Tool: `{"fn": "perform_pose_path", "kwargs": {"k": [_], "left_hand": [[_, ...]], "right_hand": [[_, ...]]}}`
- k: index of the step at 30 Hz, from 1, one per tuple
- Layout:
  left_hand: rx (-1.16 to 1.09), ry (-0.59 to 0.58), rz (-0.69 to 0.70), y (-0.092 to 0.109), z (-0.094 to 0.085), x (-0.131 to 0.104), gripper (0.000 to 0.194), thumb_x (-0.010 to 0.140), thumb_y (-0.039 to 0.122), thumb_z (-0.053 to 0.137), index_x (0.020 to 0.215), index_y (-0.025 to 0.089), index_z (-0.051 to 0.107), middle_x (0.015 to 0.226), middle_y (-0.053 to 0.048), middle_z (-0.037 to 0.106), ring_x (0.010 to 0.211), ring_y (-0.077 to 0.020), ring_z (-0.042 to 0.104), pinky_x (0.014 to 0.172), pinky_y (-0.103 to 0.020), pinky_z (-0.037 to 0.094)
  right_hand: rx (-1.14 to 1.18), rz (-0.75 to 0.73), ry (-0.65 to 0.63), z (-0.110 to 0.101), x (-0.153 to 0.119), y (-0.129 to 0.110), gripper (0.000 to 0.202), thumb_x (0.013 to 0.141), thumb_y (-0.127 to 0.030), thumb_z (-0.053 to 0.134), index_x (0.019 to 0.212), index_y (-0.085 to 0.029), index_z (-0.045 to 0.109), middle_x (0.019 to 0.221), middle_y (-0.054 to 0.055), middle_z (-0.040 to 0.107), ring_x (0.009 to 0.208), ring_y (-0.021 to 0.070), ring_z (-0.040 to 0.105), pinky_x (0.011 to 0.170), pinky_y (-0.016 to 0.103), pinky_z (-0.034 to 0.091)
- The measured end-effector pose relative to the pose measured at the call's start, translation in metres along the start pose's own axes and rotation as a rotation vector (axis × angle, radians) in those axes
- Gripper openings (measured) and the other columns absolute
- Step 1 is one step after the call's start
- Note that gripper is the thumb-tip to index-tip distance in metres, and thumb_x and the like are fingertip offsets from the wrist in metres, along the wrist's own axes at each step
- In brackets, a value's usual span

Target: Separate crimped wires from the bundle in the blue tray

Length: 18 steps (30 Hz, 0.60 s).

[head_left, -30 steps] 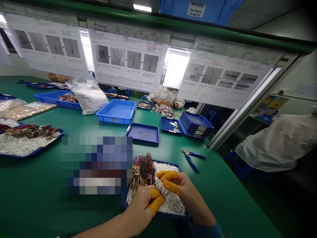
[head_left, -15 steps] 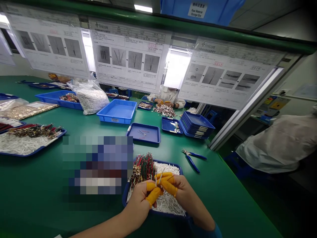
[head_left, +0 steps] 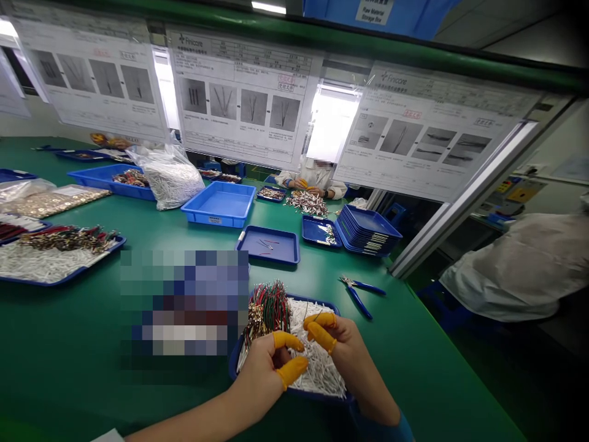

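Above the near blue tray (head_left: 234,368), my left hand (head_left: 267,365) has its thumb and index finger apart, with nothing visible between them. Yellow finger cots cover those fingertips. Just to the right, my right hand (head_left: 345,344), also in yellow cots, is closed in a pinch. A thin dark wire (head_left: 317,317) sticks out from its fingertips; what else sits in the pinch is hidden. Under both hands lie many short white tubes (head_left: 317,371). A bundle of red, green and black wires (head_left: 276,307) with brassy ends rests at the tray's left side.
Blue-handled pliers (head_left: 361,296) lie to the right. Beyond the hands are a shallow tray (head_left: 288,258) with a few wires, a stack of trays (head_left: 368,230) and a lighter blue bin (head_left: 216,218). A co-worker (head_left: 317,181) sits across the table. A blurred patch covers the area left of my tray.
My hands have moved apart. My left thumb and index finger have opened, while the thin wire stays in my right hand. The upright pale tubes between the fingers are no longer visible.
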<state>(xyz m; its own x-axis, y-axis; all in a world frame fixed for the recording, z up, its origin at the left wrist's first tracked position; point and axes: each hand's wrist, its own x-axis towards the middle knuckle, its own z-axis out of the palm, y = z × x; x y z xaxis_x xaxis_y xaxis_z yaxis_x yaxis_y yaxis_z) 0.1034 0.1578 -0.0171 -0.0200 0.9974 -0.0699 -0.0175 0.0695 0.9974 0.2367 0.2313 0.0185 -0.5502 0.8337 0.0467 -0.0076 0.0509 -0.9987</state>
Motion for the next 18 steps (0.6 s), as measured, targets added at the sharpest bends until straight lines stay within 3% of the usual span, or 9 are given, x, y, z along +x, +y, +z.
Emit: {"fn": "perform_pose_path", "kwargs": {"k": [3,9,15,18], "left_hand": [[-0.043,-0.025,0.019,0.0018,0.0008,0.0007,0.029,0.07,0.036,0.058,0.076,0.008,0.055,0.06,0.0,0.041,0.055,-0.0089,0.035,0.051,-0.022,0.029],[-0.018,-0.014,0.079,0.0032,-0.0016,0.0015,0.023,0.07,0.031,0.058,0.065,0.009,0.051,0.06,0.0,0.038,0.055,-0.0079,0.031,0.051,-0.022,0.026],[-0.01,-0.033,0.034,0.0035,-0.0007,-0.0001,0.023,0.068,0.03,0.058,0.062,0.01,0.048,0.06,-0.001,0.039,0.054,-0.0082,0.032,0.05,-0.023,0.027],[0.052,-0.027,0.064,0.0013,0.0014,-0.0004,0.024,0.069,0.031,0.058,0.061,0.01,0.049,0.06,-0.001,0.04,0.055,-0.0088,0.033,0.051,-0.023,0.027]], "right_hand": [[0.005,0.008,0.023,0.0019,0.0009,0.0008,0.023,0.065,-0.033,0.07,0.063,-0.012,0.061,0.063,0.003,0.055,0.06,0.0107,0.046,0.059,0.022,0.039],[-0.01,0.04,-0.077,0.0075,0.0008,0.0038,0.019,0.057,-0.023,0.075,0.063,-0.012,0.06,0.062,0.002,0.054,0.061,0.0121,0.046,0.058,0.023,0.039],[0.156,0.091,-0.118,0.0092,-0.001,0.0028,0.024,0.063,-0.03,0.073,0.079,-0.015,0.064,0.076,0.003,0.058,0.072,0.0137,0.052,0.067,0.024,0.043],[0.069,0.033,-0.182,0.0081,-0.0022,0.0031,0.019,0.069,-0.03,0.069,0.079,-0.015,0.065,0.081,0.005,0.057,0.077,0.0144,0.051,0.072,0.025,0.043]]}}
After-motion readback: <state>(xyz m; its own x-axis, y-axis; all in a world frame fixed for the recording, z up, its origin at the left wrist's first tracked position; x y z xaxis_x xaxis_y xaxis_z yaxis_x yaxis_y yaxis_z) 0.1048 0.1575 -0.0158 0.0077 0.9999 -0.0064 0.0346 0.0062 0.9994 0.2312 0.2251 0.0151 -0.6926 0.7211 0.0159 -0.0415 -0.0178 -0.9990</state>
